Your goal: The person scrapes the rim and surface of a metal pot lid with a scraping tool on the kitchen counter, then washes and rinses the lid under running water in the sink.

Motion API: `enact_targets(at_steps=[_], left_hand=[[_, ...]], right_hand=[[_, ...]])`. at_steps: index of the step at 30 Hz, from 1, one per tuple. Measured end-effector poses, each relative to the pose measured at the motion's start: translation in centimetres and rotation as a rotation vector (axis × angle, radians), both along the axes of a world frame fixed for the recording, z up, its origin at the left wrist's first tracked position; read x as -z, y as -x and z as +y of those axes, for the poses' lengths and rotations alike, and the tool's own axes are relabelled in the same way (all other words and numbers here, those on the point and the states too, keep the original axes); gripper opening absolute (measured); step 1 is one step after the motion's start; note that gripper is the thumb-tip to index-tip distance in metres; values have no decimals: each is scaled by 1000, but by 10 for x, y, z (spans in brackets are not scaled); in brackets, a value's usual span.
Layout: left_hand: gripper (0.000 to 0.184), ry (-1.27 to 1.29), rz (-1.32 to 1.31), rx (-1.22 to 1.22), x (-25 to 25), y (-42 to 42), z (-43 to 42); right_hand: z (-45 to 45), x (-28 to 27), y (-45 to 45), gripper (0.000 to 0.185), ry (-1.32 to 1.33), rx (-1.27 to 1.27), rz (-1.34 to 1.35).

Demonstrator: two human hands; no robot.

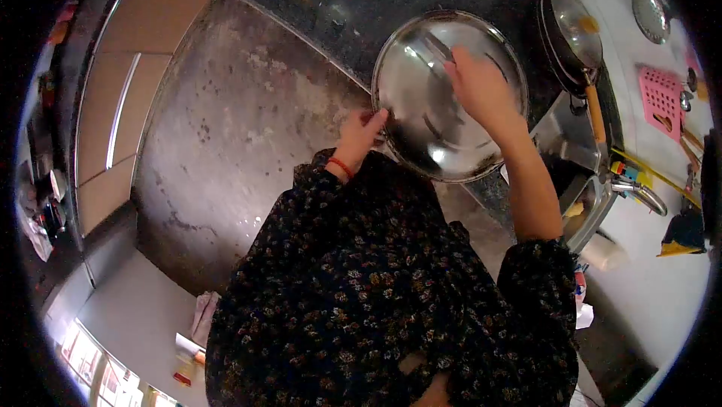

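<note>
No text, label, brand, number or sign can be read on any of the things in this head view.

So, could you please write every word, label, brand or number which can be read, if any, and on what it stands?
No text can be read.
Wide metal pan: no lettering visible.
Yellow-and-blue item by the tap: too small and blurred to read.

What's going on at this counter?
A person has both hands at a big round steel pan on the dark counter. The left hand is at its rim. The right hand is over its inside, by a narrow dark piece; whether it grips that is unclear. A black pan is near the sink.
</note>
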State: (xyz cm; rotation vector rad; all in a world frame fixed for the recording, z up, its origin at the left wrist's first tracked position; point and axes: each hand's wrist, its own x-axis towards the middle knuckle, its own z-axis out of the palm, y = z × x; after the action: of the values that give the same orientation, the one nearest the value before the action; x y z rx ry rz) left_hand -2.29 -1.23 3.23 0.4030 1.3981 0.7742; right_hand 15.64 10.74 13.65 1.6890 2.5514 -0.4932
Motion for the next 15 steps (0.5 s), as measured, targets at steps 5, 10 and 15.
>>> enact_targets(at_steps=[5,10,15], left_hand=[[35,-3,-147,88,26,-9,-10],[34,-102,-192,-56,29,-18,-10],[36,-135,57,-43,33,-23,-12]], right_hand=[[0,19,34,36,75,-45,115],[6,21,53,46,387,40,104],[-5,16,69,50,403,-64,-25]])
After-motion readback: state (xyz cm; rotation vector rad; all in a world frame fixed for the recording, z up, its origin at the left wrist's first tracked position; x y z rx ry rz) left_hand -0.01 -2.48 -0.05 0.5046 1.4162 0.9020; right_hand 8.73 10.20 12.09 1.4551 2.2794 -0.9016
